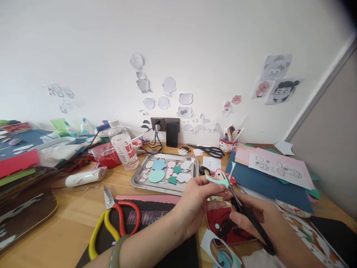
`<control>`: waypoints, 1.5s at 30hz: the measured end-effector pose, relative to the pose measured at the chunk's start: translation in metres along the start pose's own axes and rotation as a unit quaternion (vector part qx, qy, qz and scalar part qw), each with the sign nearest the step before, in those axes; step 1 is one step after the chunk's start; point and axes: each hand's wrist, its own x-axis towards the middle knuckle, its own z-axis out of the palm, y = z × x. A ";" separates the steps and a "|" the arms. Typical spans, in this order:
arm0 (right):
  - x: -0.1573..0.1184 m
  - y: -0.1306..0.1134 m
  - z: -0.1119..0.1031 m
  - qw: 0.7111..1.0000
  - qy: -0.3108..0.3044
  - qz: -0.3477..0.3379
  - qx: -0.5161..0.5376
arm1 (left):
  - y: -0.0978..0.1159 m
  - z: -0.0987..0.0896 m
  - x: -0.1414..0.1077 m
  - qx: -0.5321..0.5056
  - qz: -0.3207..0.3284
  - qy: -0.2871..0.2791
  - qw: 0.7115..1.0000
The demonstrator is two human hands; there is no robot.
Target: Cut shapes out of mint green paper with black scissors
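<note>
Between the fingers of my left hand [199, 197] is a thin curved strip of turquoise paper [219, 182]. My right hand [255, 214] grips a pair of black-handled scissors [251, 219], whose blades meet the paper near my left fingertips. Below the hands lies a dark red card or case [223, 223]. Beside it is a white and turquoise paper offcut with a round hole [213, 245]. Beyond my left hand stands a metal tray [135, 182] with several cut paper shapes in turquoise, pink, green and white.
Large scissors with red and yellow handles [119, 214] rest by my left forearm. A water bottle [122, 145] stands left of the tray. Another black pair of scissors [212, 150] and a pen cup [228, 144] are near the wall. Stacked coloured paper [251, 182] lies right.
</note>
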 end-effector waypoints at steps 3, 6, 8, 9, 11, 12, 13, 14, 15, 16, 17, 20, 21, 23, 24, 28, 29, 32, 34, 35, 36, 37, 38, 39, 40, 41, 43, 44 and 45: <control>0.001 0.000 0.000 1.000 -0.009 0.003 0.011 | 0.001 0.001 0.000 0.001 0.006 -0.004 1.000; -0.001 0.000 0.000 1.000 -0.011 -0.008 -0.021 | 0.002 0.002 0.000 -0.010 0.007 0.005 1.000; -0.002 0.000 0.001 0.999 -0.002 -0.013 -0.051 | 0.002 0.003 -0.001 -0.016 0.003 0.016 1.000; -0.003 0.000 0.001 0.998 0.005 -0.009 -0.055 | 0.002 0.004 -0.001 -0.020 0.001 0.021 1.000; -0.002 0.000 0.003 0.999 0.016 0.007 -0.036 | 0.001 0.004 -0.002 -0.025 -0.004 0.024 0.999; -0.002 0.000 0.004 1.000 0.019 0.012 -0.021 | 0.001 0.005 -0.003 -0.028 -0.006 0.025 0.999; -0.002 0.000 0.005 1.000 0.018 0.016 -0.007 | 0.000 0.005 -0.003 -0.031 -0.007 0.026 0.999; -0.001 0.000 0.006 1.000 0.018 0.019 0.004 | 0.000 0.005 -0.003 -0.033 -0.008 0.026 0.999; -0.001 0.000 0.006 1.000 0.019 0.020 0.011 | -0.001 0.005 -0.004 -0.034 -0.009 0.026 0.999; -0.001 0.000 0.007 1.000 0.019 0.019 0.015 | -0.001 0.005 -0.004 -0.035 -0.009 0.026 0.999; 0.000 0.000 0.007 1.000 0.016 0.017 0.020 | -0.001 0.005 -0.004 -0.035 -0.010 0.026 0.999; -0.001 0.000 0.007 0.999 0.016 0.016 0.029 | -0.002 0.005 -0.004 -0.031 -0.010 0.025 0.999; -0.001 0.000 0.006 0.999 0.016 0.017 0.029 | -0.002 0.005 -0.004 -0.031 -0.011 0.024 0.999; -0.001 0.000 0.006 0.999 0.024 0.011 0.020 | -0.001 0.005 -0.004 -0.030 -0.013 0.021 0.999; -0.002 -0.001 0.006 1.000 0.028 0.007 0.009 | -0.001 0.005 -0.004 -0.030 -0.013 0.019 0.999; -0.001 0.000 0.005 0.999 0.038 -0.022 -0.004 | -0.001 0.005 -0.005 -0.029 -0.008 0.012 0.999; -0.001 0.001 0.005 0.999 0.037 -0.027 0.001 | -0.001 0.005 -0.005 -0.029 -0.007 0.009 1.000; -0.001 0.002 0.005 0.999 0.040 -0.030 0.005 | -0.001 0.005 -0.005 -0.029 -0.006 0.002 1.000; -0.002 0.001 0.004 0.998 0.050 -0.024 0.002 | -0.001 0.004 -0.005 -0.029 -0.003 -0.004 1.000; -0.002 0.001 0.004 0.999 0.050 -0.022 0.002 | -0.001 0.004 -0.005 -0.028 -0.002 -0.008 1.000; -0.002 0.000 0.005 0.999 0.046 -0.020 0.000 | 0.000 0.004 -0.005 -0.026 0.001 -0.011 1.000; -0.002 0.000 0.005 0.999 0.046 -0.020 -0.002 | 0.000 0.004 -0.005 -0.024 0.002 -0.014 1.000; -0.002 -0.002 0.005 0.998 0.051 -0.023 -0.005 | 0.001 0.004 -0.006 -0.023 0.002 -0.015 1.000; -0.003 -0.003 0.005 0.998 0.059 -0.028 -0.009 | 0.002 0.004 -0.006 -0.023 0.003 -0.015 1.000; -0.003 -0.004 0.006 0.997 0.067 -0.032 -0.014 | 0.002 0.005 -0.006 -0.024 0.003 -0.014 1.000; -0.003 -0.005 0.006 0.996 0.074 -0.039 -0.019 | 0.003 0.005 -0.006 -0.026 0.003 -0.009 1.000; -0.004 -0.006 0.007 0.996 0.075 -0.047 -0.024 | 0.004 0.006 -0.006 -0.029 0.003 0.001 1.000; -0.005 -0.006 0.006 0.996 0.069 -0.045 -0.027 | 0.005 0.006 -0.006 -0.029 0.002 0.005 1.000; -0.005 -0.007 0.006 0.997 0.062 -0.039 -0.032 | 0.005 0.006 -0.006 -0.025 0.000 0.006 1.000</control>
